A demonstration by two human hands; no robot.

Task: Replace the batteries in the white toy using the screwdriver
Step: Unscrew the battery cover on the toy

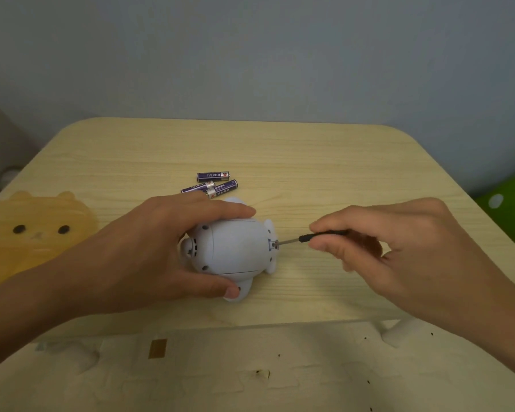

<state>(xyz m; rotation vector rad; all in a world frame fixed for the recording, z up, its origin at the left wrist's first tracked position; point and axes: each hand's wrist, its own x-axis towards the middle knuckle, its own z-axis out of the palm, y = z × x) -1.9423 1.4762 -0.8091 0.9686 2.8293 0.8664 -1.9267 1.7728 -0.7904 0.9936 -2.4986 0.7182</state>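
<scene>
The white toy [234, 248] lies on its side in the middle of the wooden table [324, 162]. My left hand [158, 248] clasps it from the left, fingers over the top and thumb underneath. A small black-handled screwdriver [309, 238] is pinched in my right hand [384, 248], its metal tip set in the screw at the toy's right end. Three purple batteries [213, 184] lie loose on the table just behind the toy.
An orange translucent cat-shaped tray [27, 233] sits at the table's left edge. A green cushion with white dots [512, 200] shows at the far right. Below the near table edge lies a pale floor mat [250, 376].
</scene>
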